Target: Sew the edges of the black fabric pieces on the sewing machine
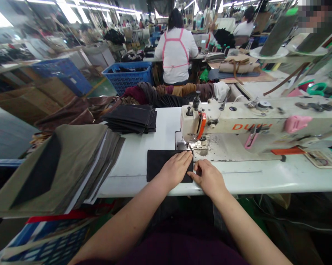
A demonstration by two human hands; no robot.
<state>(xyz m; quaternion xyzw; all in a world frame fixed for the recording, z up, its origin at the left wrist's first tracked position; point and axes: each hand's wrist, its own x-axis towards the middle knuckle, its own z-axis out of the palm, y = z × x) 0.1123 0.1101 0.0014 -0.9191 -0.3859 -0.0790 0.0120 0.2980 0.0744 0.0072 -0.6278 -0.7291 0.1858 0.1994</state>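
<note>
An olive stack (pixel 72 158) fills the table's (pixel 265 176) left end. Near the front edge lies the black cloth (pixel 157 165), its long axis along that edge and its right end pointing at the presser foot (pixel 192 145). The left hand (pixel 177 167) lies open and flat on it. The right hand (pixel 208 178), loosely curled, touches its right corner; I cannot tell if it pinches. This looks like lining up at the machine (pixel 237 121); feeding calls for a straight edge.

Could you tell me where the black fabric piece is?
Head view, centre: the black fabric piece lies on the table under the left hand, beside the sewing machine.
</note>
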